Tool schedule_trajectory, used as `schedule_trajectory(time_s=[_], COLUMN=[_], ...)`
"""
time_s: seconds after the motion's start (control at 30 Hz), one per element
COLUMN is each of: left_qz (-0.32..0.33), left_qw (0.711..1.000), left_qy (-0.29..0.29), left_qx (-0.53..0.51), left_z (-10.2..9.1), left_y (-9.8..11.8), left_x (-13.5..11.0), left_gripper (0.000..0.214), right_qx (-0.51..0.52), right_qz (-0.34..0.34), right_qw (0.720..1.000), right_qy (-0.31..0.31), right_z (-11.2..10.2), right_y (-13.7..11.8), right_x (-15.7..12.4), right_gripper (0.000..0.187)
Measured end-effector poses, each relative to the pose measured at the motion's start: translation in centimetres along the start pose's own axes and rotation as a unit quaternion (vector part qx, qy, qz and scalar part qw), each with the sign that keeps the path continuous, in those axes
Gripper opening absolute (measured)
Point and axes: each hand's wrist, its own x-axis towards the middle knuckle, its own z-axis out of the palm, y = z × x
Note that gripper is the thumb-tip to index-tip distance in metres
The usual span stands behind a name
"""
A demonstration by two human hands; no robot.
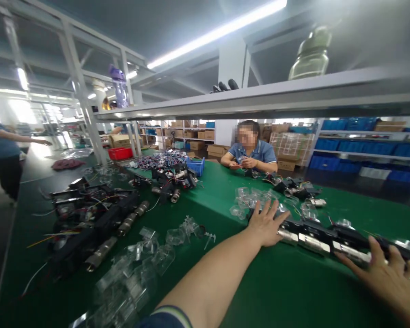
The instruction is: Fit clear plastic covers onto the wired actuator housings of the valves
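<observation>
My left hand (267, 223) lies with fingers spread over the left end of a row of black units with silver metal cylinders (313, 242). At the row's right part, my right hand (391, 273) has its fingers apart and its thumb stretched along the front, near the cylinders. Whether the right fingertips press on the units I cannot tell. Clear plastic pieces (249, 198) lie just beyond my left hand. More clear plastic parts (133, 278) are scattered left of my forearm.
At the left are black assemblies with wires and metal cylinders (100, 253). Behind them sit a wire heap (160, 159), a blue bin (196, 166) and a red bin (120, 153). Opposite me a co-worker (264, 155) handles a small part. A shelf (225, 104) crosses overhead.
</observation>
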Motion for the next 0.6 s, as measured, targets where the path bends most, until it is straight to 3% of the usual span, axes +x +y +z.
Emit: schedule_trajectory(time_s=[0.07, 0.17, 0.33, 0.4, 0.5, 0.6], left_qz=[-0.007, -0.009, 0.024, -0.016, -0.145, -0.284], left_qw=[1.000, 0.999, 0.996, 0.992, 0.971, 0.919], left_qy=[0.015, 0.040, 0.056, 0.047, 0.059, 0.163], left_qx=[0.002, 0.000, -0.062, -0.112, -0.182, -0.219], left_z=[-2.8, -7.5, -13.3, -14.1, -13.2, -10.7], left_y=[-0.9, -1.9, -1.8, -1.9, -2.8, -4.6], left_x=[-1.3, -5.0, -16.1, -21.4, -28.8, -35.0], left_gripper=[0.073, 0.071, 0.058, 0.054, 0.047, 0.043], right_qx=[0.023, 0.042, 0.060, 0.079, 0.112, 0.144], right_qz=[0.001, -0.065, -0.198, -0.238, -0.275, -0.291], right_qw=[1.000, 0.997, 0.978, 0.967, 0.951, 0.936], right_qy=[-0.007, 0.006, -0.023, -0.041, -0.089, -0.139], right_z=[-0.8, -2.0, -2.4, -1.9, -1.0, -0.1], right_y=[-1.5, -4.5, -9.6, -11.5, -14.4, -18.0], right_x=[-1.2, -3.6, -8.5, -10.5, -13.5, -16.0], right_gripper=[0.092, 0.089, 0.073, 0.069, 0.064, 0.062])
